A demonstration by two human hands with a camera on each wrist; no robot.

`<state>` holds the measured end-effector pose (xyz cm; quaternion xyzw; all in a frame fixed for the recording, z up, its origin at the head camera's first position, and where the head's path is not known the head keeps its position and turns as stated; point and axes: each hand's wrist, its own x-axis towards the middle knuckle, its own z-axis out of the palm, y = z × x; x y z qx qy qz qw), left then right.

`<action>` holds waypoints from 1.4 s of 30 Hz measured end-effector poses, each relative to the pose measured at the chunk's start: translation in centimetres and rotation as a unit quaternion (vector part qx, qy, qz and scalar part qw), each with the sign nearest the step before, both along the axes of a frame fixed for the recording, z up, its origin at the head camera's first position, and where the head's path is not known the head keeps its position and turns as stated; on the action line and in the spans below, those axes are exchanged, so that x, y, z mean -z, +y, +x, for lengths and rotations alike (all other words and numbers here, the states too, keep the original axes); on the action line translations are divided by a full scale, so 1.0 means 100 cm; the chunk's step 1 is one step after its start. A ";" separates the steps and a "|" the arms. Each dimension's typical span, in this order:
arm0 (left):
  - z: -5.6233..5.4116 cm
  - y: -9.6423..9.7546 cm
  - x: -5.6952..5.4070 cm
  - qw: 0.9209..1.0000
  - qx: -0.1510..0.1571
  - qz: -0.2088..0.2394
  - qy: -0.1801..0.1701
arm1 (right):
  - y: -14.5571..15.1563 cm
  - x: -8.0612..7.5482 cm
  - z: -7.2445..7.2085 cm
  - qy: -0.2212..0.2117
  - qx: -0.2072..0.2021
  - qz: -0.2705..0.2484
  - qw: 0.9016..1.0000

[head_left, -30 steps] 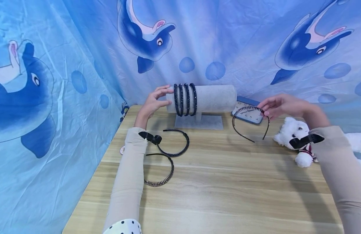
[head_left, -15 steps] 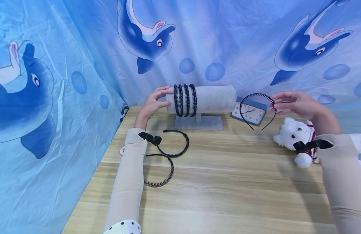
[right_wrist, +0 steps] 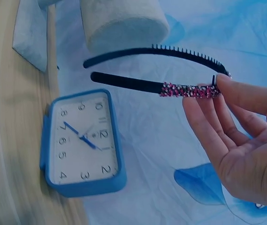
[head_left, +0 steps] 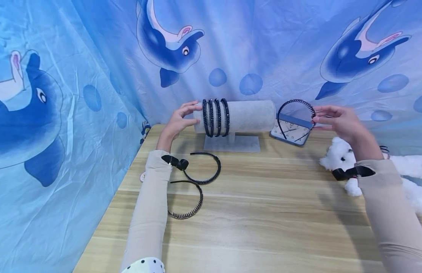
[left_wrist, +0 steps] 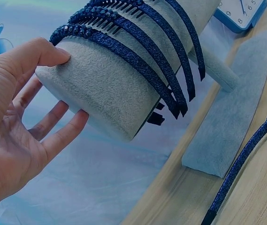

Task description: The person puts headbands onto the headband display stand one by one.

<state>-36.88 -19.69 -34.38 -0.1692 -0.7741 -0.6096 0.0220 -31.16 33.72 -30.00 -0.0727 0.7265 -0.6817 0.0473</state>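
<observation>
Beside the right end of the display stand (head_left: 252, 115), with a narrow gap between them in the head view, we see a headband (right_wrist: 142, 85) held in the air, its lower part in front of a blue clock (right_wrist: 84, 154). Our right hand (head_left: 339, 119) pinches it between thumb and fingers at the pink-jewelled stretch along one side. Our left hand (head_left: 177, 119) grips the far left end of the padded roll, thumb laid on the covering.

We judge the headband light and stiff with some spring, probably plastic, so its legs should flex a little but could snap if forced wide. The smooth dark legs may slip under our fingertips, while the rough stones and the comb teeth should give more purchase. Either leg, just below the jewels, looks like a sound place to take hold, and a pinch on the stones themselves might loosen one.

As for its direction, the arch stands roughly upright, crown at the top and both free tips pointing down toward the worktop (head_left: 252, 212). Its long axis runs from crown to tips, leaning slightly in the head view. Four dark headbands (head_left: 218, 115) circle the roll near our left hand, side by side, and two loose headbands (head_left: 203, 182) lie flat nearer to us
</observation>
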 end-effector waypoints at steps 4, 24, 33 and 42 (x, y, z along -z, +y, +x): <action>0.001 0.000 -0.001 1.000 0.002 0.002 -0.001 | -0.012 0.002 -0.003 0.009 0.007 -0.054 0.998; 0.010 0.003 -0.010 1.000 0.009 0.001 -0.008 | -0.062 0.011 -0.032 0.014 0.061 -0.006 0.998; 0.024 0.006 -0.024 1.000 0.015 -0.004 -0.015 | -0.080 0.016 -0.041 0.022 0.066 0.022 0.997; 0.011 0.003 -0.013 1.000 0.011 -0.004 -0.014 | -0.090 0.021 -0.039 0.013 0.053 0.008 0.998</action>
